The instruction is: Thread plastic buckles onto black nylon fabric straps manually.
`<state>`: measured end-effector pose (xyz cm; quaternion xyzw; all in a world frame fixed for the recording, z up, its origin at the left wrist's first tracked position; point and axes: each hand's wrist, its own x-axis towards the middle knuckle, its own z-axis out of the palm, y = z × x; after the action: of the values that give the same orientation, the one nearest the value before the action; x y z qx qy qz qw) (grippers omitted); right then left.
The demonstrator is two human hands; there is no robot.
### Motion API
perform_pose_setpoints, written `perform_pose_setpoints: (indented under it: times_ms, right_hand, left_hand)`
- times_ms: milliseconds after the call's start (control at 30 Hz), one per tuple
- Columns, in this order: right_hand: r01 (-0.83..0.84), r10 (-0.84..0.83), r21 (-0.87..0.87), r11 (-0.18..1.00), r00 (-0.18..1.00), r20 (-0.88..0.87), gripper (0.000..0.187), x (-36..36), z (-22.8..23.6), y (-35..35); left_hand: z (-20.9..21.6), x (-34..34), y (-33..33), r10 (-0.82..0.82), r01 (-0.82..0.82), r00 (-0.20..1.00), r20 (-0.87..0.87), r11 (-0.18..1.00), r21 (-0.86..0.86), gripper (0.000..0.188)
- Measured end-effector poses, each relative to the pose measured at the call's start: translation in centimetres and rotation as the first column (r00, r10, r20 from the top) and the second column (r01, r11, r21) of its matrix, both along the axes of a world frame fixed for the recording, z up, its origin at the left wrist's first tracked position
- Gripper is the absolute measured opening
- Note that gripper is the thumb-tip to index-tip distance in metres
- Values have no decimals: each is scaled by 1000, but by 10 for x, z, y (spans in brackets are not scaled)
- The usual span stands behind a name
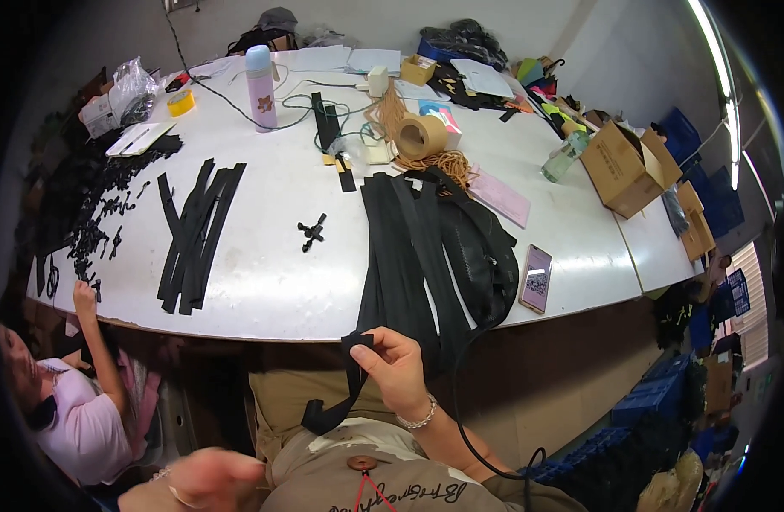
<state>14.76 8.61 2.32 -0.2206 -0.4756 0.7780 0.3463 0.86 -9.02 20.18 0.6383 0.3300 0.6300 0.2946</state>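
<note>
My right hand (399, 369) pinches a black fabric strap (328, 416) just off the table's front edge. The strap's loose end hangs down and curls over my lap. My left hand (213, 478) is low at the left, near my body and apart from the strap; motion smears its fingers. Beyond my right hand, long black straps (400, 256) lie side by side and drape over the table edge, beside a black bag (473, 239). A small cluster of black plastic clips (312, 232) sits mid-table, and a crossed bundle of black straps (196, 239) lies left of it.
At the left, a co-worker's hand (84, 299) touches a heap of small black parts (89, 230). A phone (537, 277) lies right of the bag, near the edge. Farther back stand a flask (261, 90), a tape roll (421, 136), a clear bottle (565, 156) and a cardboard box (627, 166).
</note>
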Motion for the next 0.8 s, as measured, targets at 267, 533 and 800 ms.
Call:
perform_pose_setpoints:
  times_ms: [267, 533, 800]
  right_hand:
    - [16, -16, 41, 999, 1000, 18, 6, 1, 3, -1]
    - [-62, 62, 64, 996, 998, 9, 6, -4, 6, -7]
    - [34, -35, 228, 973, 999, -1, 4, 0, 8, -6]
  left_hand:
    - [-6, 25, 30, 383, -301, 891, -244, 901, 313, 21]
    - [1, 34, 21, 498, -423, 832, -242, 854, 304, 17]
    - [-76, 17, 79, 473, -554, 833, -289, 714, -428, 30]
